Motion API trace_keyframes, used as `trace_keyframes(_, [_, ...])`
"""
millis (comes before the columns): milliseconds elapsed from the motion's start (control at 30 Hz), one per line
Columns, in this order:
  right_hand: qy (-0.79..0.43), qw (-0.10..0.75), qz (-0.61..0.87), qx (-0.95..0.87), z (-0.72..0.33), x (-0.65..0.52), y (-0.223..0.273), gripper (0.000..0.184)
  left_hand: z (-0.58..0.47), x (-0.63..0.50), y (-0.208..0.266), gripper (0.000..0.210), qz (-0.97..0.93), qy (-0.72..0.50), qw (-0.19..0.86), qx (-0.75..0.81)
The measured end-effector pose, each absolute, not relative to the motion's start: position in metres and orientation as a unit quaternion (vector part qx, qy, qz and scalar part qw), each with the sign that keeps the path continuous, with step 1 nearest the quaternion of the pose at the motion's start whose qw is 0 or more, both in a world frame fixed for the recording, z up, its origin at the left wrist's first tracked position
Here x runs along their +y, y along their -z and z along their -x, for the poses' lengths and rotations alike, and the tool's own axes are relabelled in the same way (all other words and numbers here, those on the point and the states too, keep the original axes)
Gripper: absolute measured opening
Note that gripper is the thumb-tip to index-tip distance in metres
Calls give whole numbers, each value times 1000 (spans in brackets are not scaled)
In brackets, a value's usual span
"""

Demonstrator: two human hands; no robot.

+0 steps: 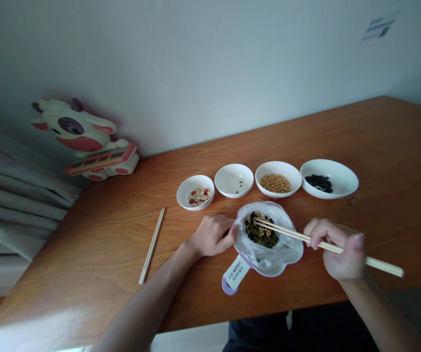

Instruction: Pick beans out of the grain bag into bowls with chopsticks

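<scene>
A lilac bowl point(285, 270) with a short handle is lined with a clear plastic bag point(287, 215). Inside lies a mix of green, tan and dark beans point(259, 234). My left hand point(213, 235) grips the bowl's left rim, thumb and fingers closed on its edge and the bag. Pinched in my right hand point(338, 247) is a pair of wooden chopsticks point(294, 234), slanting down to the left with their tips among the beans. Whether the tips hold a bean is too small to tell. A white label point(236, 273) with printing is on the handle.
Behind the bowl stand white bowls with red-and-pale pieces point(194, 192), a few green bits point(234, 181), tan soybeans point(278, 179) and black seeds point(329, 179). A second pair of chopsticks point(152, 245) lies at left. A cow toy point(89, 139) leans by the wall.
</scene>
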State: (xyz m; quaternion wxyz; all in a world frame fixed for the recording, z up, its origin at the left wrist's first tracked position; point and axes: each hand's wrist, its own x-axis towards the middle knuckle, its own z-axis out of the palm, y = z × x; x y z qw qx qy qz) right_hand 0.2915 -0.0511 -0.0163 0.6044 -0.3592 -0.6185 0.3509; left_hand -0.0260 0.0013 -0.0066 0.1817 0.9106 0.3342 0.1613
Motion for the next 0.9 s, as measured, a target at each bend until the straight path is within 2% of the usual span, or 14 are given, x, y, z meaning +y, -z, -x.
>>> trace_keyframes(300, [-376, 574, 381, -620, -289, -51, 18, 73, 26, 1, 6, 45, -911, -164, 183, 332])
trace_keyframes(900, [-361, 642, 342, -585, -294, -53, 23, 70, 26, 1, 7, 44, -908, -167, 191, 333])
